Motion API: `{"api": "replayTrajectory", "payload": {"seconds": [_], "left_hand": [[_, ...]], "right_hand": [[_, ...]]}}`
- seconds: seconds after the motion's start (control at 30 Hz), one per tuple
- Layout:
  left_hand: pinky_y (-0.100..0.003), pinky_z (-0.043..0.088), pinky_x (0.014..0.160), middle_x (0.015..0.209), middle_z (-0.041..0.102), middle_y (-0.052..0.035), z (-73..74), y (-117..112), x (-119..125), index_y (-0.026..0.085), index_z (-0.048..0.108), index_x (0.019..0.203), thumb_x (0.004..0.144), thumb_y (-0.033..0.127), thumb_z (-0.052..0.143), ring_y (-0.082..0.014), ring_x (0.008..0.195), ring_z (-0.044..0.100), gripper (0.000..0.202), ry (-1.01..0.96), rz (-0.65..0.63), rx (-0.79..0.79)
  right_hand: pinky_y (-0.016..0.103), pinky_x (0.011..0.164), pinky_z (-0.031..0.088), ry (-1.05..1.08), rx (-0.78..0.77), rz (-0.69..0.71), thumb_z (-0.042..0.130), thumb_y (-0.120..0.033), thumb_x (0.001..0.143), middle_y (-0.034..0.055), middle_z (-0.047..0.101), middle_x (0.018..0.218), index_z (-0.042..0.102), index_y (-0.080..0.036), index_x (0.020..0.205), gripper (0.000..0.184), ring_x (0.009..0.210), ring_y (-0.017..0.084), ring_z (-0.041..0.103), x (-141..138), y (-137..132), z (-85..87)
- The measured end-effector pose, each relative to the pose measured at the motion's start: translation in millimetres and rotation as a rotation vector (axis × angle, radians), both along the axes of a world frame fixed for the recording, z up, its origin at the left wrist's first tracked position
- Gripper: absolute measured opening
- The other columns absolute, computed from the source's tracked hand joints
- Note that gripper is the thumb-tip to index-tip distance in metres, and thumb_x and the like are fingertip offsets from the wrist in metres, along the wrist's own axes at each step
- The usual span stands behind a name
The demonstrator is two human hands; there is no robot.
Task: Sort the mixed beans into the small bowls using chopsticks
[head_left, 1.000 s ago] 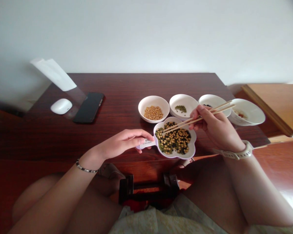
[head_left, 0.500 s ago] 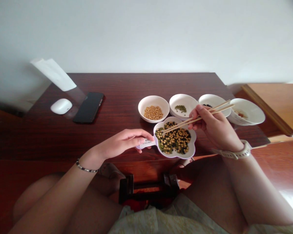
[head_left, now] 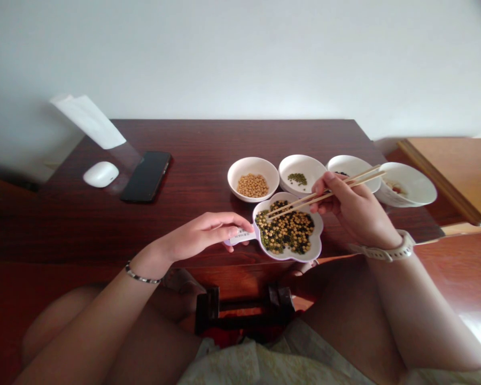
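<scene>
My left hand (head_left: 208,234) is closed on the short, labelled handle of a flower-shaped white dish (head_left: 316,247) with a lilac rim. Yellow, green and black beans (head_left: 288,227) lie mixed in it. Pinched in my right hand (head_left: 347,206) is a pair of chopsticks (head_left: 304,201), their tips down among the beans at the dish's left side. Behind the dish stand a white bowl of yellow soybeans (head_left: 253,185), a bowl with a small heap of green mung beans (head_left: 297,178) and a bowl with black beans (head_left: 342,174), partly hidden by my right hand.
A fourth white bowl (head_left: 419,187), at the right end of the row, has a few reddish and pale bits inside. On the table's left lie a black phone (head_left: 146,176), a white rounded case (head_left: 101,174) and a white tissue pack (head_left: 88,121). A wooden surface (head_left: 457,166) adjoins at right.
Almost nothing differs. The view has shifted very slightly; both hands keep their grip, and the chopstick tips stay at the same spot among the beans.
</scene>
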State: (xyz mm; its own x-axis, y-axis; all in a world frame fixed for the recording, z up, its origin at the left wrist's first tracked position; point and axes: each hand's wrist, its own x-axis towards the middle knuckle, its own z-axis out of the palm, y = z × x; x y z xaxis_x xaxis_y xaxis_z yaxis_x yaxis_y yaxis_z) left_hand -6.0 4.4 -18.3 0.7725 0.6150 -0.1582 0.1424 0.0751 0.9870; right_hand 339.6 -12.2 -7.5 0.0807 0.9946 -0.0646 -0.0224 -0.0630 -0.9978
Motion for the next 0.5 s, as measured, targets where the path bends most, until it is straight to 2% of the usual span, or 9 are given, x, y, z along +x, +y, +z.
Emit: {"api": "replayTrajectory", "payload": {"seconds": [0.23,0.5], "left_hand": [[-0.032,0.063,0.089,0.117,0.08,-0.0086,0.0,-0.3,0.3,0.022,0.081,0.128,0.11,0.04,0.067,-0.0175,0.087,0.072,0.029,0.017,0.005,0.014],[-0.026,0.06,0.086,0.126,0.079,-0.0076,-3.3,0.6,-1.2,0.023,0.081,0.129,0.113,0.039,0.066,-0.0148,0.088,0.071,0.027,0.008,-0.008,0.01]], "right_hand": [[0.024,0.052,0.058,-0.04,-0.008,-0.003,0.078,-0.061,0.098,0.0031,0.07,0.083,0.073,-0.023,0.084,0.041,0.065,0.015,0.07,3.5,0.1,-1.0],[0.022,0.052,0.056,-0.002,-0.011,-0.019,0.078,-0.059,0.099,0.0023,0.069,0.081,0.072,-0.023,0.083,0.04,0.064,0.014,0.069,1.6,-0.7,0.6]]}}
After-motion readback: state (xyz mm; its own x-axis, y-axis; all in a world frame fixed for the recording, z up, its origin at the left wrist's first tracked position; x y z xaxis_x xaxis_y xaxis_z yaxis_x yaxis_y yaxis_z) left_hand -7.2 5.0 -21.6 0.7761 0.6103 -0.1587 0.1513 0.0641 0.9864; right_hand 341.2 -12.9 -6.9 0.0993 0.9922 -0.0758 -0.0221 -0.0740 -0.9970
